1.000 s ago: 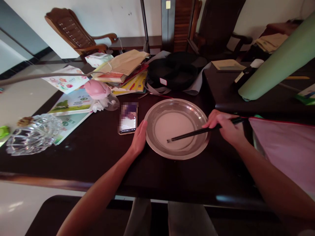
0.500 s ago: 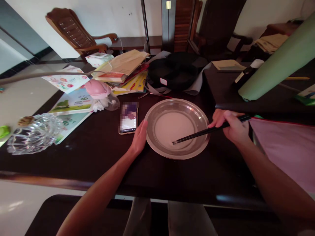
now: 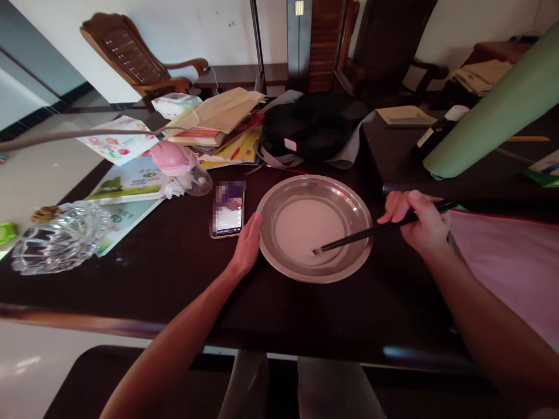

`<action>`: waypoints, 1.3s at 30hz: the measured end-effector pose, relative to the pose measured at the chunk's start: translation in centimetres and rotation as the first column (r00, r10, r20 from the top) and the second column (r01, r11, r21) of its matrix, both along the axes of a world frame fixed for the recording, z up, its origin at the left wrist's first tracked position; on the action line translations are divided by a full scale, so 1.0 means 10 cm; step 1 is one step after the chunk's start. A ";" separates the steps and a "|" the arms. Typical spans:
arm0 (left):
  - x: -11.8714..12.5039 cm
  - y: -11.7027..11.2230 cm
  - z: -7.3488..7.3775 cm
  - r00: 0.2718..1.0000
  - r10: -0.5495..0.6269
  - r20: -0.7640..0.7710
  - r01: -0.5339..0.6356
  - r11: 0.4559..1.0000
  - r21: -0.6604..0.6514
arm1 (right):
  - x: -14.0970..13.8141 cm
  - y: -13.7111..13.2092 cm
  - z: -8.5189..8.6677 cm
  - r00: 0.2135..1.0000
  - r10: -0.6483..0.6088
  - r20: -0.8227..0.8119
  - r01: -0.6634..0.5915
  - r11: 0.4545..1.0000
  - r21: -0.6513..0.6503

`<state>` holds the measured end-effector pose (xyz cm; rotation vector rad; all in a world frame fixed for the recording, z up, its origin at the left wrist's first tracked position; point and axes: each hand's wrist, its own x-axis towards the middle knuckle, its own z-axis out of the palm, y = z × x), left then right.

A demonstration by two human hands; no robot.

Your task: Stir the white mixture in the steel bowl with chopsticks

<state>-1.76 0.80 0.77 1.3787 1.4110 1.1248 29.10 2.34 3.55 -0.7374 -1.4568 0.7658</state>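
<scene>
A round metal bowl (image 3: 317,276) stands on the dark table, with a whitish, cloudy liquid (image 3: 305,224) in it. My left hand (image 3: 248,244) holds the bowl at its left rim, with some of the fingers hidden beside it. Black chopsticks (image 3: 362,234) are gripped together in my right hand (image 3: 419,221), to the right of the bowl. They slant down to the left across the right rim, and their tips reach the liquid near the front of the bowl.
A phone (image 3: 229,209) lies left of the bowl, near a pink-lidded bottle (image 3: 174,160). A clear glass dish (image 3: 61,238) sits far left. Behind are stacked books (image 3: 218,125) and a black round bag (image 3: 310,125). A green cylinder (image 3: 489,110) and pink cloth (image 3: 506,262) are at right.
My right hand and the chopsticks have shifted slightly to the right, and the tips have moved a little right within the bowl. The left hand and bowl stay put.
</scene>
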 end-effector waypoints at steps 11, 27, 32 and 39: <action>0.01 0.00 0.02 1.000 0.008 -0.016 -0.008 1.000 -0.001 | -0.08 -0.10 0.03 0.953 -0.073 0.295 0.080 0.997 -0.011; 0.00 0.01 -0.02 1.000 0.008 -0.013 -0.008 1.000 -0.010 | -0.08 -0.10 0.01 0.935 0.002 0.354 0.019 0.998 -0.056; 0.00 0.00 0.00 1.000 0.004 0.000 -0.004 1.000 -0.009 | -0.03 -0.04 0.02 0.987 -0.151 0.053 0.153 0.988 -0.027; -0.01 0.00 -0.02 1.000 0.000 0.006 0.000 1.000 -0.011 | -0.08 -0.09 -0.01 0.967 0.096 0.236 -0.071 0.991 -0.112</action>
